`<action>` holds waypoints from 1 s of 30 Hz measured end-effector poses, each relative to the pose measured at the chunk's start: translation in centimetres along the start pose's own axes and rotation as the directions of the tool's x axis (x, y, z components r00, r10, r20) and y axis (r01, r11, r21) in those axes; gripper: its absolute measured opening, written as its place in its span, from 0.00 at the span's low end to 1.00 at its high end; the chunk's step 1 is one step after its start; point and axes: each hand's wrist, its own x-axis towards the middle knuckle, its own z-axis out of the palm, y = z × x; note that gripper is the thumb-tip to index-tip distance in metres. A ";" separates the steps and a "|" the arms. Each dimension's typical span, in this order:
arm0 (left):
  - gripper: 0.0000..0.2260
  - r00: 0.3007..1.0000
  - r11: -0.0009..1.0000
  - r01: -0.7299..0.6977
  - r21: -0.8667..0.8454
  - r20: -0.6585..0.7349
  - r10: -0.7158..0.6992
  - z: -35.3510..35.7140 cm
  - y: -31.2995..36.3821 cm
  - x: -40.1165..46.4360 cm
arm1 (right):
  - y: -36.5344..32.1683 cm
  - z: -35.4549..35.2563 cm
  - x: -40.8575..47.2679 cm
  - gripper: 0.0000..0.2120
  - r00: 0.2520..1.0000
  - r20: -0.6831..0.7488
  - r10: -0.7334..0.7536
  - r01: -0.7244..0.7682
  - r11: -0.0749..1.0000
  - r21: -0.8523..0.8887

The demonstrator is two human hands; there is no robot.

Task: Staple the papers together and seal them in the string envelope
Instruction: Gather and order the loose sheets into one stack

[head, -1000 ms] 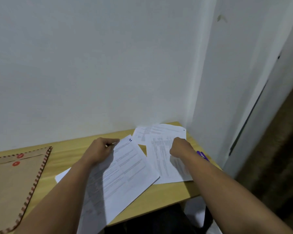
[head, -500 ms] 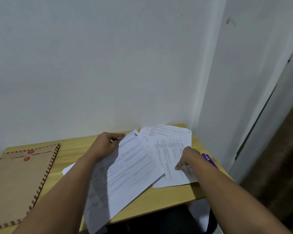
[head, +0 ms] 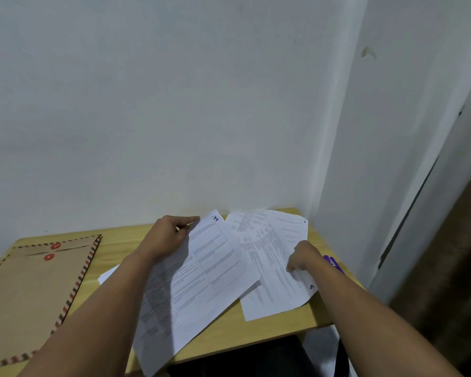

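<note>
Papers (head: 223, 268) overlapping, stapler (head: 333, 263) mostly hidden

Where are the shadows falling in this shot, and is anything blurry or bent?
Head view: the left hand and forearm throw a dark shadow across the sheet marked 1; its printed text is too soft to read; the wide lens curves the wall corner.

Both bare forearms reach forward from below, the left hand (head: 172, 235) angled toward the far side with thumb and fingers closed in a pinch, the right hand (head: 303, 255) lower on the right side, knuckles up, fingers curled down and gripping.
</note>
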 end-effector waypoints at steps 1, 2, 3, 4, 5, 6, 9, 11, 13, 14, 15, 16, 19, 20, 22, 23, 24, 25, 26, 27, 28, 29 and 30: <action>0.14 1.000 1.000 -0.002 0.004 0.002 0.002 -0.1 0.1 -0.1 | -0.1 -0.4 -0.1 0.32 1.000 0.000 -0.027 0.027 0.999 0.033; 0.14 1.000 1.000 -0.005 0.005 0.000 0.005 -0.2 0.1 0.0 | -0.5 -1.0 -0.3 0.33 0.998 0.004 -0.059 0.059 0.996 0.071; 0.13 1.000 1.000 -0.004 0.004 -0.005 0.004 -0.4 0.3 -0.1 | -0.9 -1.7 -0.7 0.33 0.996 0.018 -0.091 0.088 0.990 0.113; 0.13 1.000 1.000 -0.004 0.000 -0.010 0.004 -0.6 0.4 0.0 | -1.4 -2.4 -1.0 0.32 0.992 0.039 -0.120 0.113 0.983 0.142; 0.12 1.000 1.000 -0.006 -0.005 -0.018 0.006 -0.8 0.6 -0.1 | -2.0 -3.2 -1.7 0.30 0.987 0.061 -0.150 0.139 0.978 0.158; 0.12 1.000 1.000 -0.011 -0.004 -0.024 0.011 -0.9 0.7 -0.1 | -2.7 -4.0 -2.2 0.27 0.980 0.078 -0.184 0.171 0.973 0.158; 0.13 0.999 0.999 -0.033 0.016 -0.030 0.033 -1.3 1.1 0.0 | -5.1 -6.2 -3.5 0.21 0.954 0.023 -0.298 0.292 0.945 0.145; 0.14 0.998 0.997 -0.053 0.047 -0.028 0.055 -1.6 1.3 0.0 | -7.1 -7.6 -3.9 0.16 0.925 -0.033 -0.379 0.380 0.914 0.140; 0.14 0.996 0.993 -0.080 0.085 -0.021 0.082 -1.9 1.8 0.0 | -9.2 -8.6 -4.2 0.13 0.883 -0.067 -0.464 0.469 0.874 0.126; 0.15 0.995 0.992 -0.092 0.089 -0.018 0.093 -2.1 2.1 0.0 | -10.2 -9.0 -4.3 0.13 0.864 -0.067 -0.499 0.503 0.857 0.114; 0.15 0.994 0.990 -0.105 0.094 -0.012 0.107 -2.2 2.4 0.0 | -11.1 -9.3 -4.6 0.13 0.846 -0.056 -0.530 0.533 0.840 0.100; 0.16 0.993 0.988 -0.120 0.102 -0.005 0.121 -2.4 2.7 0.1 | -12.0 -9.6 -4.8 0.14 0.830 -0.036 -0.557 0.558 0.825 0.089; 0.18 0.986 0.980 -0.165 0.113 0.014 0.164 -2.9 3.4 0.2 | -14.3 -10.1 -5.7 0.17 0.790 0.010 -0.614 0.612 0.789 0.061; 0.19 0.984 0.978 -0.176 0.115 0.019 0.175 -3.0 3.6 0.3 | -14.9 -10.2 -5.8 0.17 0.778 0.014 -0.628 0.626 0.777 0.062; 0.19 0.983 0.978 -0.186 0.097 0.018 0.185 -3.2 4.0 0.4 | -15.9 -10.1 -6.2 0.14 0.754 0.015 -0.656 0.654 0.753 0.073; 0.19 0.981 0.977 -0.193 0.089 0.015 0.193 -3.3 4.0 0.4 | -16.2 -10.1 -6.3 0.14 0.745 0.014 -0.667 0.664 0.742 0.093; 0.19 0.980 0.976 -0.200 0.086 0.015 0.200 -3.3 4.1 0.4 | -16.4 -10.0 -6.3 0.14 0.737 0.014 -0.675 0.669 0.733 0.125; 0.19 0.979 0.975 -0.205 0.087 0.014 0.204 -3.4 4.2 0.3 | -16.5 -10.0 -6.4 0.15 0.732 0.019 -0.681 0.669 0.724 0.167; 0.20 0.979 0.975 -0.205 0.090 0.012 0.204 -3.5 4.2 0.3 | -16.5 -10.0 -6.5 0.17 0.732 0.027 -0.681 0.661 0.719 0.215; 0.20 0.979 0.974 -0.205 0.095 0.008 0.205 -3.6 4.1 0.2 | -16.4 -10.0 -6.7 0.18 0.733 0.037 -0.679 0.649 0.714 0.262; 0.21 0.978 0.973 -0.206 0.105 0.000 0.207 -3.6 4.1 0.2 | -16.3 -10.0 -6.7 0.19 0.737 0.044 -0.674 0.631 0.711 0.311; 0.21 0.978 0.971 -0.208 0.115 -0.012 0.210 -3.7 4.1 0.1 | -16.2 -10.1 -6.9 0.19 0.741 0.052 -0.670 0.612 0.705 0.358; 0.21 0.977 0.971 -0.209 0.119 -0.019 0.213 -3.7 4.0 0.1 | -16.0 -10.1 -7.1 0.20 0.744 0.064 -0.665 0.590 0.699 0.404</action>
